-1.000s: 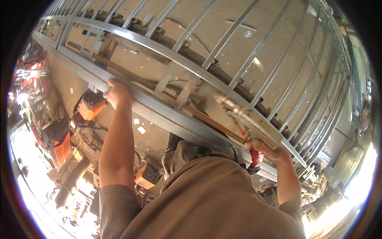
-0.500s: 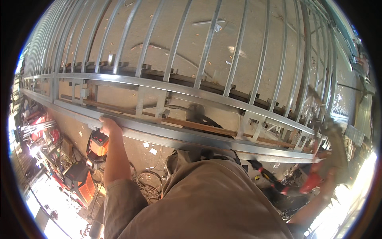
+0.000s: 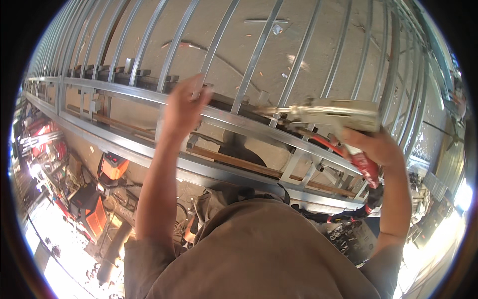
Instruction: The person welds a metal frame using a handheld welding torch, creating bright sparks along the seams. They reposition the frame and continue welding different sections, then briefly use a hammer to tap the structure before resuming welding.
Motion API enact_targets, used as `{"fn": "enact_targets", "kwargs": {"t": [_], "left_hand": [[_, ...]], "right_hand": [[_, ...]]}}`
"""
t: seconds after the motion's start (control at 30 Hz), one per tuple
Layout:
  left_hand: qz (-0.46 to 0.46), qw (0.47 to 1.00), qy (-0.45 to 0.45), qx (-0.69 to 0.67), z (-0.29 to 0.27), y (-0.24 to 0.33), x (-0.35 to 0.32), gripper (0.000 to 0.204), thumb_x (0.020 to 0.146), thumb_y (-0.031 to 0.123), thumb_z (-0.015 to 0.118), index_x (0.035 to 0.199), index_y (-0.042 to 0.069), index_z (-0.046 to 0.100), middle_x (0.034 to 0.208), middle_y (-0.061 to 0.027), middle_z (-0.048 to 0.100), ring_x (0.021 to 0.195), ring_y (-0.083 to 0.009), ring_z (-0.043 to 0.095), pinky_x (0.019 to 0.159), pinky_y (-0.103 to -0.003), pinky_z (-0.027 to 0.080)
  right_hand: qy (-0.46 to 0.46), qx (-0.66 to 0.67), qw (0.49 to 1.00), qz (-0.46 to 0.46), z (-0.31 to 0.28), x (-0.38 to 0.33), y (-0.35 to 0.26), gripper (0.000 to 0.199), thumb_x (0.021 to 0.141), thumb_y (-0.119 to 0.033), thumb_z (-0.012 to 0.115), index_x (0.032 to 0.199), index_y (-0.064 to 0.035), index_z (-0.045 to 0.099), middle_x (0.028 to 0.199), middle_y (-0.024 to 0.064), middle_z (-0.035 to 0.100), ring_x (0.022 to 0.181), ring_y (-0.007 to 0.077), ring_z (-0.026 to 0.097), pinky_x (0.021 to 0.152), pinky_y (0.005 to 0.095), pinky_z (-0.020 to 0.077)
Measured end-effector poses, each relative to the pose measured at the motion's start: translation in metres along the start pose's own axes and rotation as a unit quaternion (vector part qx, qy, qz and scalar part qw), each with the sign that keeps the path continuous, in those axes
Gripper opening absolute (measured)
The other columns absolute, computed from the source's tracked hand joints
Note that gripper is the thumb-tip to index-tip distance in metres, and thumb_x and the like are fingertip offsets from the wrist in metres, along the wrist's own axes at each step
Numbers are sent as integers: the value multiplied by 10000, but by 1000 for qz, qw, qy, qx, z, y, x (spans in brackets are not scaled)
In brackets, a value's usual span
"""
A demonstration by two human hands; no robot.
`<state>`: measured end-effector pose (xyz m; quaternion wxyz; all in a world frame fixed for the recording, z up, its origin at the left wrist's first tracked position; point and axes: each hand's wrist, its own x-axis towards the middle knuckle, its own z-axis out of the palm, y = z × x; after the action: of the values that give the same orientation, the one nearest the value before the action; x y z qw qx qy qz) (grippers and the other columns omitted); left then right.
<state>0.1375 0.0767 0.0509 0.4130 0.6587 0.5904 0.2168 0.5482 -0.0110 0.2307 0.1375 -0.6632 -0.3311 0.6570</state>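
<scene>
My right hand [image 3: 374, 145] grips the red handle of a welding gun [image 3: 343, 112] with a long pale body. Its narrow nozzle points left across the upper rail of a metal railing [image 3: 219, 115]. The gun is smeared by motion, and a dark cable hangs from its handle. My left hand [image 3: 185, 105] is raised over the same rail, beside one of the upright bars [image 3: 216, 42]. Its fingers look apart and hold nothing I can see, though they are blurred. Whether they touch the bar, I cannot tell.
A lower rail [image 3: 209, 169] runs close to my waist. Orange and black machines [image 3: 113, 165] stand on the floor at the left, near tangled cables. The gun's cable [image 3: 343, 218] passes at the lower right. Small scraps lie on the floor beyond the railing.
My left hand has left the lower rail and moved up and right to the upper rail. My right hand has brought the welding gun from the far right inward over the railing.
</scene>
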Motion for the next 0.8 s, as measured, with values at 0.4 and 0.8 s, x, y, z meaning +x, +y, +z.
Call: {"fn": "enact_targets", "kwargs": {"t": [0.4, 0.8], "left_hand": [[-87, 930, -298, 198, 80, 31, 94, 386, 973, 351, 723, 1136, 2, 753, 967, -225, 762, 883, -366, 725, 800, -465, 528], [-112, 934, -284, 185, 80, 35, 93, 378, 960, 350, 760, 1097, -3, 758, 859, -195, 751, 757, -267, 709, 733, -439, 519]], "right_hand": [[-145, 40, 989, 2, 26, 116, 29, 553, 962, -420, 787, 1306, -9, 653, 871, 27, 673, 654, 118, 624, 579, 292, 532], [-181, 36, 983, -21, 26, 127, 40, 498, 987, -346, 772, 1336, -12, 651, 947, 66, 727, 652, 121, 625, 578, 294, 537]]}}
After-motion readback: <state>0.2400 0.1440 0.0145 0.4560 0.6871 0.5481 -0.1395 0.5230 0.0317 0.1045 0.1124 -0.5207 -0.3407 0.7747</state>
